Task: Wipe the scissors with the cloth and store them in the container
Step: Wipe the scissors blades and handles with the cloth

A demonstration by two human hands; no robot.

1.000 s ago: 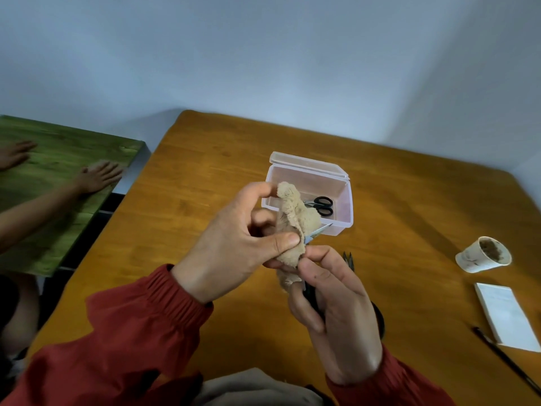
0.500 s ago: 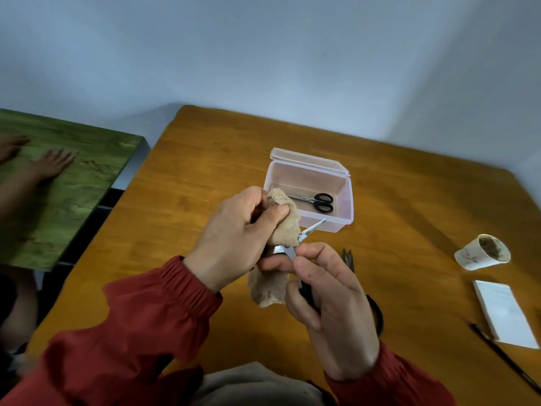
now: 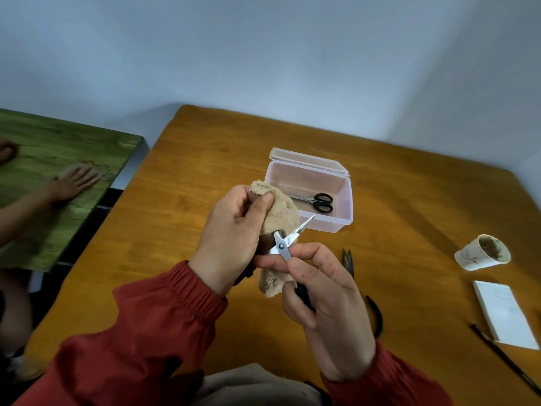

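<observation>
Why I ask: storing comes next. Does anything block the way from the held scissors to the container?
Nothing visible does. The container sits open beyond the scissors, lid back. The cloth in the left hand is against the blades; another pair lies inside.

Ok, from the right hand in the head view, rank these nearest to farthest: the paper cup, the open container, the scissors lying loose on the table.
1. Loose scissors, on the table just beside the right hand, on its right.
2. Container, ahead of the hand.
3. Paper cup, far off to the right.
</observation>
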